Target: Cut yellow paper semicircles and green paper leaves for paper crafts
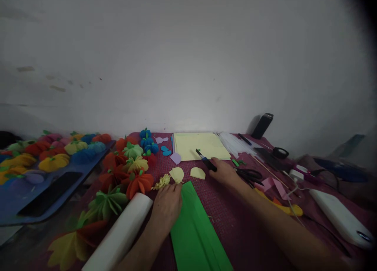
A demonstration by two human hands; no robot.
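Observation:
My right hand is closed on a slim black-handled tool, whose narrow tip points up and left over the pale yellow sheets; its exact kind is unclear. My left hand rests palm down with fingers bent forward, against the left edge of a long green sheet. Just beyond its fingertips lie a rounded pale yellow cutout and a heap of yellow scraps. A second yellow cutout sits between the two hands. Black-handled scissors lie beside my right wrist.
Folded paper pumpkins crowd the left, more of them on a blue tray with a black phone. A white roll lies by my left forearm. At right are a yellow tool, a white power bank and cables.

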